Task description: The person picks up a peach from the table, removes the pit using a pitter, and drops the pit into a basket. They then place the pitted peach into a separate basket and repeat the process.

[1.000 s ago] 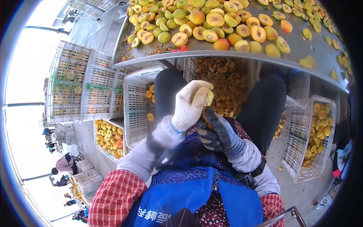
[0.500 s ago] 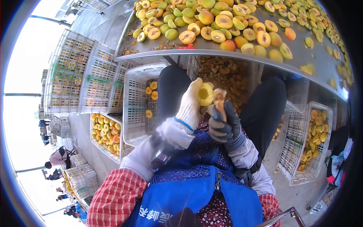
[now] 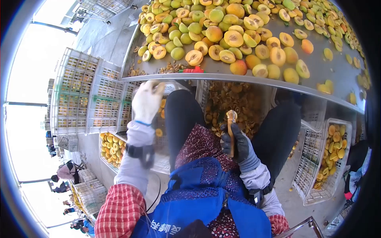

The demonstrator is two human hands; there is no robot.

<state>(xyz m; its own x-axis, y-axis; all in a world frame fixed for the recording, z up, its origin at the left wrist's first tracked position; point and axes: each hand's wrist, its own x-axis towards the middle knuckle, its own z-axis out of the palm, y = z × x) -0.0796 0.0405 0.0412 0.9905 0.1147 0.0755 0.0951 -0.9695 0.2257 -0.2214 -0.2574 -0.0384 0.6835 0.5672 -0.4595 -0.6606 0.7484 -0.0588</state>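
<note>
My left hand (image 3: 147,102), in a white knitted glove, is over the white crate at my left, near the table's edge. Its fingers are smeared by motion, so I cannot make out whether anything is in them. In a dark grey glove, my right hand (image 3: 237,143) is closed around a wooden-handled pitting tool (image 3: 231,133), its pale, pulp-covered tip pointing up. Below that tip, between my knees, a crate holds brown and orange fruit scraps (image 3: 226,97). Halved yellow peaches (image 3: 233,39) are heaped on the metal table (image 3: 166,67) ahead.
A red-handled object (image 3: 193,70) lies at the table's near edge among loose bits. Stacked white crates (image 3: 75,91) stand at left, near a crate of peach halves (image 3: 112,148). Another filled crate (image 3: 330,152) is at right. Other people (image 3: 67,170) are far left.
My left hand has moved left, away from the tool, over the left crate; the hollowed peach half it held is out of sight. My right hand has lowered slightly, still gripping the tool.
</note>
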